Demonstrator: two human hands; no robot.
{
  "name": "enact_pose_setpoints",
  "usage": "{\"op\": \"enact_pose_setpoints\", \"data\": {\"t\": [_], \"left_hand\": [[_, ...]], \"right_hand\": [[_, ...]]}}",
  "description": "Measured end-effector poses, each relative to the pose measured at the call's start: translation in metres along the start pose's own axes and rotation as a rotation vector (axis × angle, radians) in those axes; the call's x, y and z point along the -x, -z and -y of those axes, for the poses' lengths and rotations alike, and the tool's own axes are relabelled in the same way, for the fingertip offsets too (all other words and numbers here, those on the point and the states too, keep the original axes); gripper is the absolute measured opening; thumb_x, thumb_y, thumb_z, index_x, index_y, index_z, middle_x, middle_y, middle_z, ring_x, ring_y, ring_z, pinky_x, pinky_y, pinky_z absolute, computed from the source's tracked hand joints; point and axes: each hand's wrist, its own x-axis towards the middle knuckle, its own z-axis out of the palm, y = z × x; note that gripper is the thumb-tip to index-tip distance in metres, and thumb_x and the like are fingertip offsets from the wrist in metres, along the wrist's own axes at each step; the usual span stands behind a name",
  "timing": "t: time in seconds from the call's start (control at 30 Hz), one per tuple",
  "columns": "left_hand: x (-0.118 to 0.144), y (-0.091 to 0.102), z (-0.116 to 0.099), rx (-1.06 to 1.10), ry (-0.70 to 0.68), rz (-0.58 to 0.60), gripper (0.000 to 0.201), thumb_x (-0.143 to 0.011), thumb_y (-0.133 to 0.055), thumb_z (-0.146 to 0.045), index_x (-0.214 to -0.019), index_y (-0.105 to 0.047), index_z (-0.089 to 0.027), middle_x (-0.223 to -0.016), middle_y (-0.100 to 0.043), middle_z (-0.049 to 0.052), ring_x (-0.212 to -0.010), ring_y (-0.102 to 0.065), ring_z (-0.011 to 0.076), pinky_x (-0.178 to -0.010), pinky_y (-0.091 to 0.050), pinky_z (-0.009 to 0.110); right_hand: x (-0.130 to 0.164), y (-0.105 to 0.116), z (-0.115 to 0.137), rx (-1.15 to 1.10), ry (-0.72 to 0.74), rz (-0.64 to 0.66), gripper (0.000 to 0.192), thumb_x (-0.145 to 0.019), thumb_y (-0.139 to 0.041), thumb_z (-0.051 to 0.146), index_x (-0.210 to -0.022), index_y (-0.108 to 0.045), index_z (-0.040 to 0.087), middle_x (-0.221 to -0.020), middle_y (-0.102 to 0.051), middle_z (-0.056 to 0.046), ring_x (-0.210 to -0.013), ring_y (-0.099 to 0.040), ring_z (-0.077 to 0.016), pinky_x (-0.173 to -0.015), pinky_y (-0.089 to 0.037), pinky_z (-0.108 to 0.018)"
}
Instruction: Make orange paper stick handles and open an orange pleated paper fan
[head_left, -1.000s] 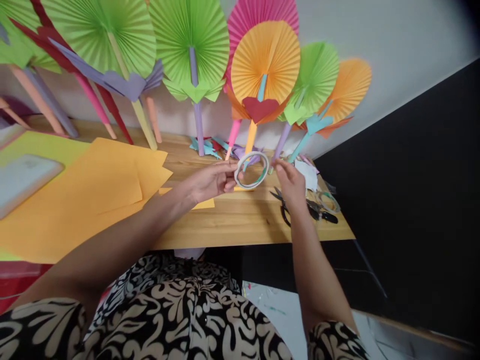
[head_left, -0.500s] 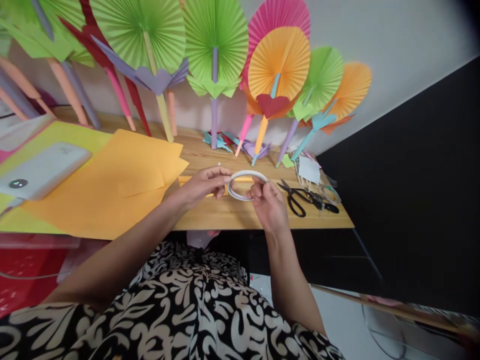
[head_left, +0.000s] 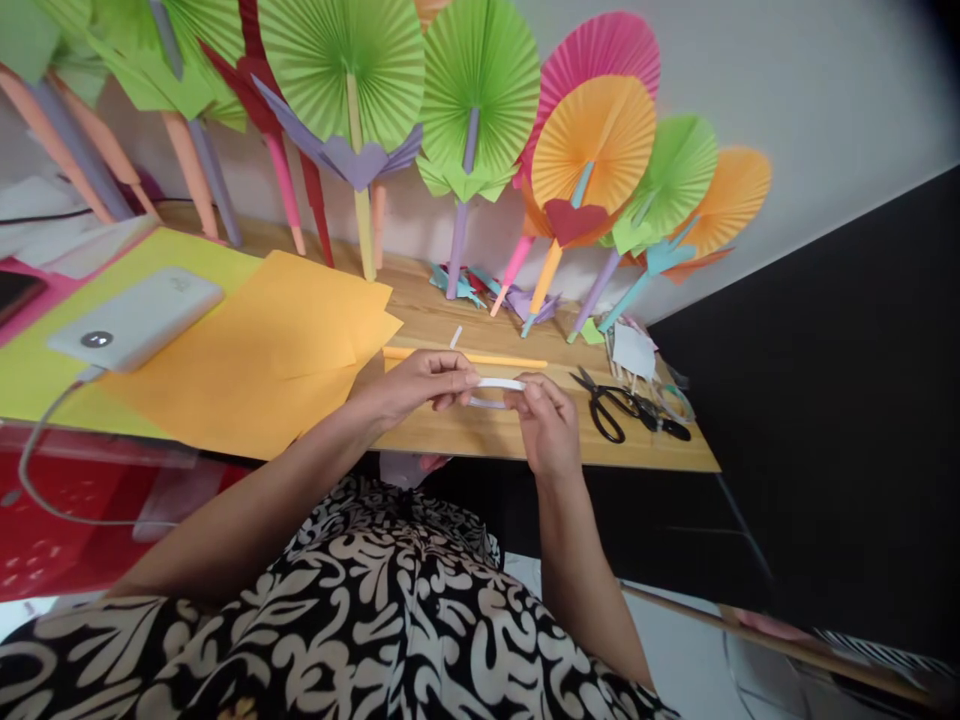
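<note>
White tape roll point(head_left: 495, 392), upright and face-on a second ago, now lies tilted edge-on just above the desk point(head_left: 480, 440) front edge, left hand point(head_left: 416, 385) and right hand point(head_left: 546, 425) each in a pinching grip on its rim.

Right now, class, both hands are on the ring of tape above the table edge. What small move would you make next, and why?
Probably pull a short length of tape off the roll. The left hand and right hand pinch the tape ring from both sides, held nearly flat, and an orange paper stick lies on the table just behind it. I cannot see whether a free end is lifted yet.
</note>
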Motion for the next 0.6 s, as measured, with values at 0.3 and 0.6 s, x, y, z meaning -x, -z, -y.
{"op": "enact_pose_setpoints", "data": {"t": [0.3, 0.6], "left_hand": [[0.002, 0.006, 0.004, 0.329, 0.056, 0.076, 0.020, -0.072, -0.078, -0.024, -0.087, -0.073, -0.012, -0.075, -0.070, 0.002, -0.051, -0.050, 0.0046, -0.053, -0.035, 0.021], [0.011, 0.020, 0.019, 0.425, 0.134, 0.083, 0.021, -0.081, -0.076, -0.032, -0.079, -0.064, -0.014, -0.075, -0.068, 0.002, -0.051, -0.049, 0.0051, -0.051, -0.034, 0.021]], "right_hand": [[-0.006, -0.007, 0.002, -0.345, -0.198, 0.027, 0.032, -0.079, -0.074, 0.047, -0.069, -0.055, 0.024, -0.062, -0.033, 0.006, -0.058, -0.034, -0.0134, -0.067, -0.047, -0.032], [-0.011, -0.014, -0.016, -0.361, -0.245, 0.149, 0.032, -0.082, -0.075, 0.054, -0.079, -0.066, 0.024, -0.059, -0.028, 0.008, -0.054, -0.029, -0.0128, -0.064, -0.046, -0.033]]}}
